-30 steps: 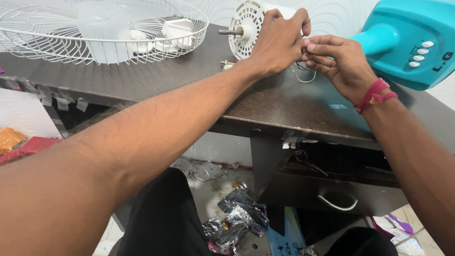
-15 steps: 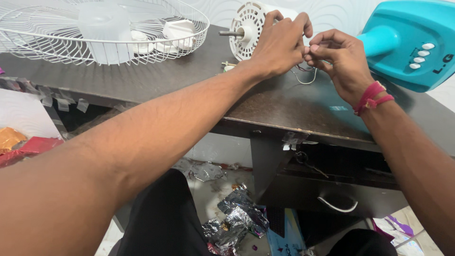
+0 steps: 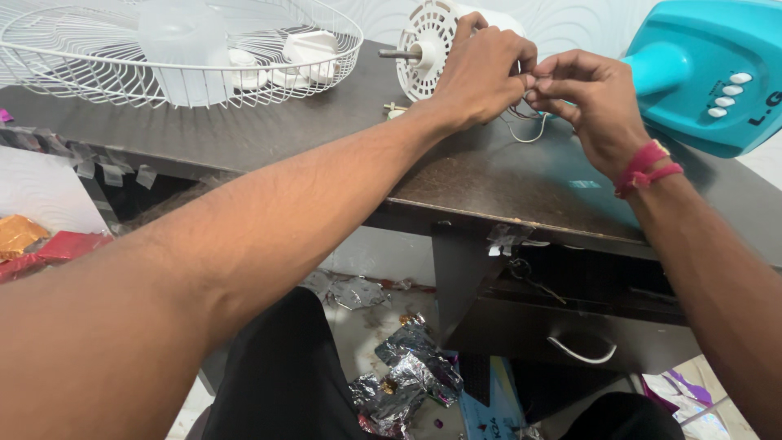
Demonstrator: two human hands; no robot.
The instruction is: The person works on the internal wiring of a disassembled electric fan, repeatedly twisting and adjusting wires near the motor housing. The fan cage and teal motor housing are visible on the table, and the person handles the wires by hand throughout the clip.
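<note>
Beside the white fan motor (image 3: 428, 49) on the dark desk (image 3: 326, 138), my left hand (image 3: 481, 77) and right hand (image 3: 590, 106) meet fingertip to fingertip. Both pinch shut on the thin wires (image 3: 528, 130) that trail from the motor down onto the desktop.

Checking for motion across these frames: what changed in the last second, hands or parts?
Hardly anything. The left hand stays against the white fan motor, and the right hand shifted very slightly while both keep pinching the thin wires between them. Nothing was picked up or let go. The wire fan guard, the teal fan base and the dark desk stayed put.
</note>
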